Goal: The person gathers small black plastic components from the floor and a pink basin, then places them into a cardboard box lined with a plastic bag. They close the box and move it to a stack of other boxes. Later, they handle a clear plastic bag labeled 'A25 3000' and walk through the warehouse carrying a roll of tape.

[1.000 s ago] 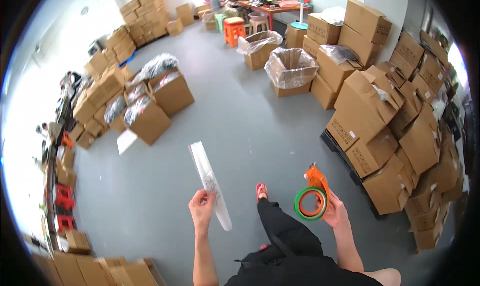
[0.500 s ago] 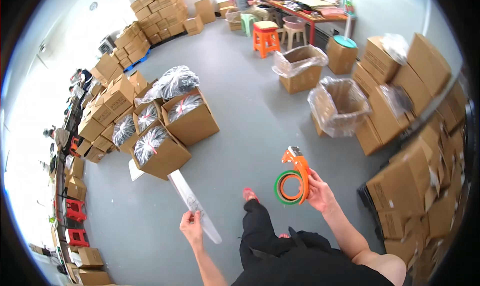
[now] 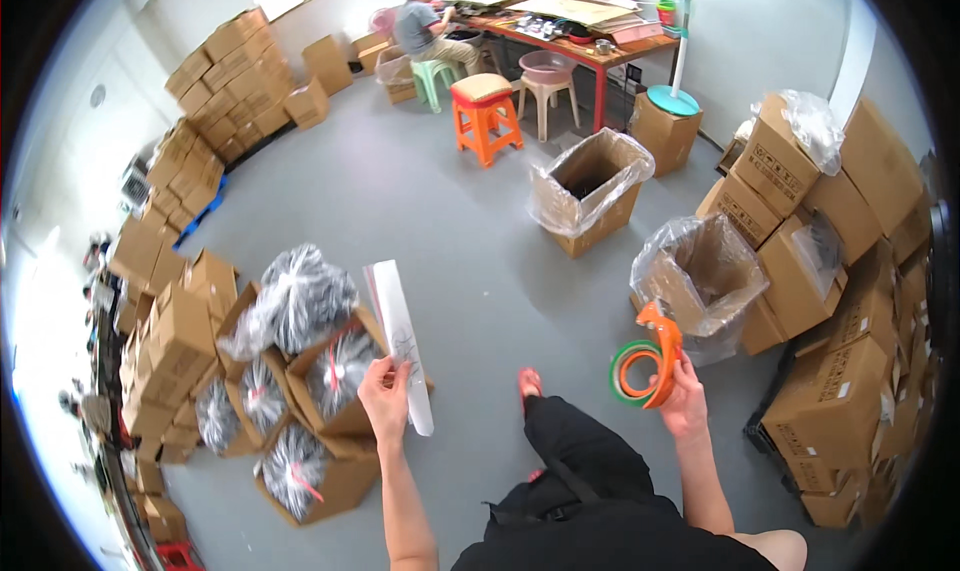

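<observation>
Pinched between the fingers of my left hand [image 3: 385, 396] is a long, narrow clear plastic sleeve [image 3: 396, 316] with a white sheet and some dark marks on it. It hangs in the air just right of the open boxes. My right hand [image 3: 682, 399] grips an orange tape dispenser [image 3: 660, 343] by its frame; a roll of tape with a green rim [image 3: 622, 373] sits on it. The dispenser is held in front of an open carton lined with clear plastic [image 3: 700, 271]. On my left, several open cartons [image 3: 345, 481] hold dark goods in tied clear bags [image 3: 340, 371].
A second plastic-lined carton [image 3: 600, 221] stands further ahead. Stacked cartons [image 3: 830, 401] line the right side, others [image 3: 235, 81] the far left wall. An orange stool [image 3: 487, 121] stands near a cluttered table [image 3: 600, 56], where a person [image 3: 425, 31] sits working.
My view has swung to the right and I have stepped forward. The bagged cartons now lie closer on my left, the lined cartons nearer ahead. Both hands keep their holds.
</observation>
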`<state>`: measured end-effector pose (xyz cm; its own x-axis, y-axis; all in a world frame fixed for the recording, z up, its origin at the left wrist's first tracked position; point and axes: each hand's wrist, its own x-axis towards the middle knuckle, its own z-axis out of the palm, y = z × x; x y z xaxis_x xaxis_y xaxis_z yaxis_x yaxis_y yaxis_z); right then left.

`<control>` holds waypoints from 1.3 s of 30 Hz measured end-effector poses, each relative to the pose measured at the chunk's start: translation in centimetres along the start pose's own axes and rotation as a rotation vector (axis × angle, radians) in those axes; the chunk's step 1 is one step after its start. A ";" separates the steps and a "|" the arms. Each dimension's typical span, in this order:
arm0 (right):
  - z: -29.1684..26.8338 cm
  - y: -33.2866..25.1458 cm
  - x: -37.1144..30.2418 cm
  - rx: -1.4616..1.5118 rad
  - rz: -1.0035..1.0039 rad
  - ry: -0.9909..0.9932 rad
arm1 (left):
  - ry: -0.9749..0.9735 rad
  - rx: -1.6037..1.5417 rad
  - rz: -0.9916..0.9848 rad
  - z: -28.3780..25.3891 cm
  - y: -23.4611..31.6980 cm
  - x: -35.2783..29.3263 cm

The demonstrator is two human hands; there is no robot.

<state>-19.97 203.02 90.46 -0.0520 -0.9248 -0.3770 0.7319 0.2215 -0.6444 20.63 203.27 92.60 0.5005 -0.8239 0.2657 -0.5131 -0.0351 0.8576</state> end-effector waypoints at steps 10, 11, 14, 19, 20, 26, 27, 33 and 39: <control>19.0 1.3 34.4 0.000 -0.064 0.107 | -0.086 0.053 -0.052 12.0 -5.4 35.2; 21.7 1.0 37.3 0.001 -0.060 0.083 | -0.070 0.033 -0.083 13.1 -5.2 38.4; 28.6 0.0 46.3 -0.054 -0.012 0.009 | -0.056 0.020 -0.093 15.7 -8.5 48.0; 34.4 -0.7 61.6 -0.105 -0.067 0.039 | -0.108 -0.025 -0.138 24.3 -12.5 65.2; 35.1 -0.3 64.9 -0.086 -0.105 0.085 | -0.110 0.005 -0.114 26.7 -13.1 69.1; 41.3 -4.7 79.5 -0.007 -0.245 0.296 | -0.405 -0.073 -0.020 44.3 -6.4 92.1; 41.9 -6.1 81.0 -0.036 -0.265 0.285 | -0.449 -0.147 -0.001 48.0 -5.3 95.0; 40.4 -10.3 92.9 -0.008 -0.511 0.590 | -0.703 -0.390 0.022 69.7 2.2 108.0; 40.8 -17.1 108.6 0.018 -0.556 0.620 | -0.885 -0.498 -0.032 87.0 6.3 118.7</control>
<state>-10.40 86.12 87.70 -0.7699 -0.5588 -0.3083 0.4997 -0.2272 -0.8359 16.17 55.98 91.19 -0.2907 -0.9568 -0.0084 -0.0582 0.0089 0.9983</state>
